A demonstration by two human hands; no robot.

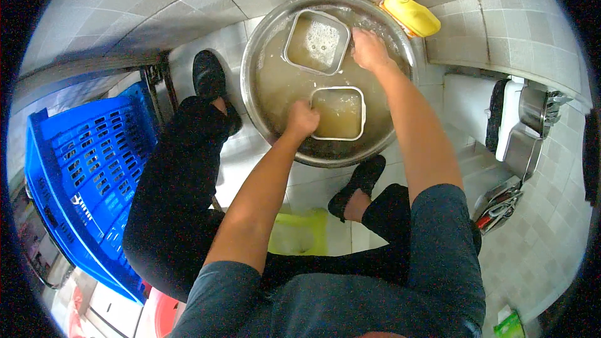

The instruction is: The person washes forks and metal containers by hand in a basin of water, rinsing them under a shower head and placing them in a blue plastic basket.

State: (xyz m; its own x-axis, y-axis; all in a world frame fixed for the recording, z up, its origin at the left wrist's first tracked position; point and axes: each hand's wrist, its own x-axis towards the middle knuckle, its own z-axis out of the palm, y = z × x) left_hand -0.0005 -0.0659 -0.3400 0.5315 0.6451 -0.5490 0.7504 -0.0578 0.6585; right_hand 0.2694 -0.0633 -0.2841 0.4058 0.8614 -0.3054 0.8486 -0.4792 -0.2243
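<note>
A wide round metal basin (250,97) of cloudy brownish water stands on the floor before me. Two squarish pans with pale rims sit in the water. My left hand (303,119) is closed on the left rim of the nearer pan (339,138), which holds murky water. At the right side of the farther pan (317,39), which has white suds inside, is my right hand (370,49). Its fingers are bent downward by that rim, and their tips are partly hidden, so I cannot tell if they grip it.
A yellow plastic bottle (411,14) stands beyond the basin's right edge by the tiled wall. To my left is a blue slatted crate (94,169). Metal containers with utensils (501,206) are at the right. A yellow-green plastic item (299,231) lies beneath me.
</note>
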